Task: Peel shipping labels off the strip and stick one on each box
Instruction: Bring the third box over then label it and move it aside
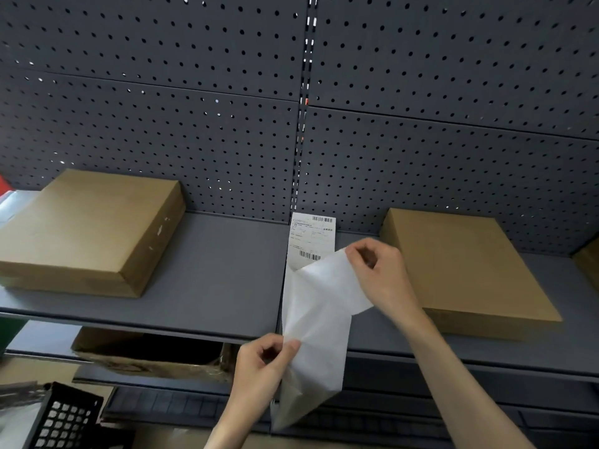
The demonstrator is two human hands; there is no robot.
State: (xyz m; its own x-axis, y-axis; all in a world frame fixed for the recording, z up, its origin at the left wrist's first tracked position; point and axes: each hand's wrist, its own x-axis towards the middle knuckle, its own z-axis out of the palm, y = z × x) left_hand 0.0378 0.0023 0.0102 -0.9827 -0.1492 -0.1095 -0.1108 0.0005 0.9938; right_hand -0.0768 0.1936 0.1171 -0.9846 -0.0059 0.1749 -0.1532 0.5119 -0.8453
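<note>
A long white label strip (311,348) runs from the shelf's back down past its front edge. Its far end shows a printed shipping label (311,238) with barcodes. My left hand (259,367) pinches the strip's lower part by its left edge. My right hand (379,270) pinches the corner of a white label (327,286) that is folded back, blank side up, partly lifted off the strip. Two flat brown boxes lie on the shelf: one (87,231) at the left, one (463,270) at the right, just beyond my right hand. No label shows on either box top.
The grey metal shelf (210,286) has a dark pegboard wall (227,108) behind it. A third brown box edge (588,270) shows at the far right. Below the shelf sit an open cardboard carton (146,351) and a black plastic crate (61,419).
</note>
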